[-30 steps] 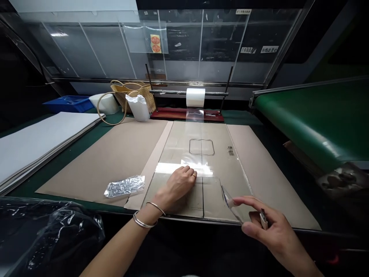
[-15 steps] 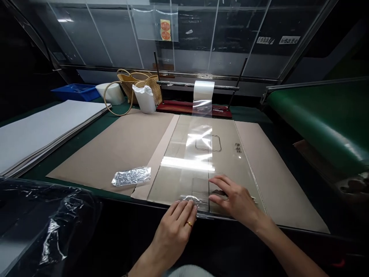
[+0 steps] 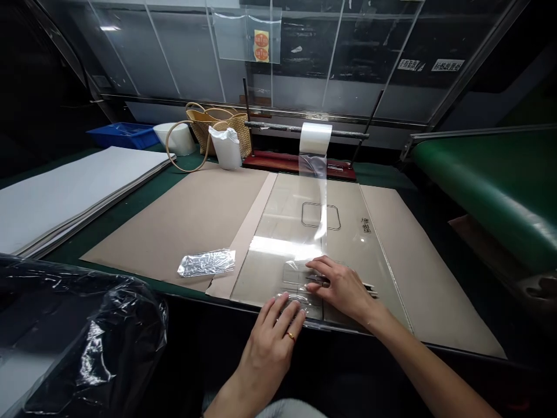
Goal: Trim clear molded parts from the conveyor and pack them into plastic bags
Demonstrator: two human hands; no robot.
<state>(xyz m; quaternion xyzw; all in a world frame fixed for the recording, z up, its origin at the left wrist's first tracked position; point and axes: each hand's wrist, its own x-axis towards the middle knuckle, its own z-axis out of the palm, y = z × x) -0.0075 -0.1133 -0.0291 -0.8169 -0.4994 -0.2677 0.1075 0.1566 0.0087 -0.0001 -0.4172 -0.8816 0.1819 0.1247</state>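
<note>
The left hand has its fingers apart, pressing down on the clear plastic film. The right hand has its fingers together, curled on a small dark tool — right on the film. The film lies on a big brown card — a shiny packet sits left of the film.

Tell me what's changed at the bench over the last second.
The right hand has come down onto the clear film, still holding a dark tool. The left hand slid toward the near edge, resting on the film. The foil packet and film roll stayed put.
</note>
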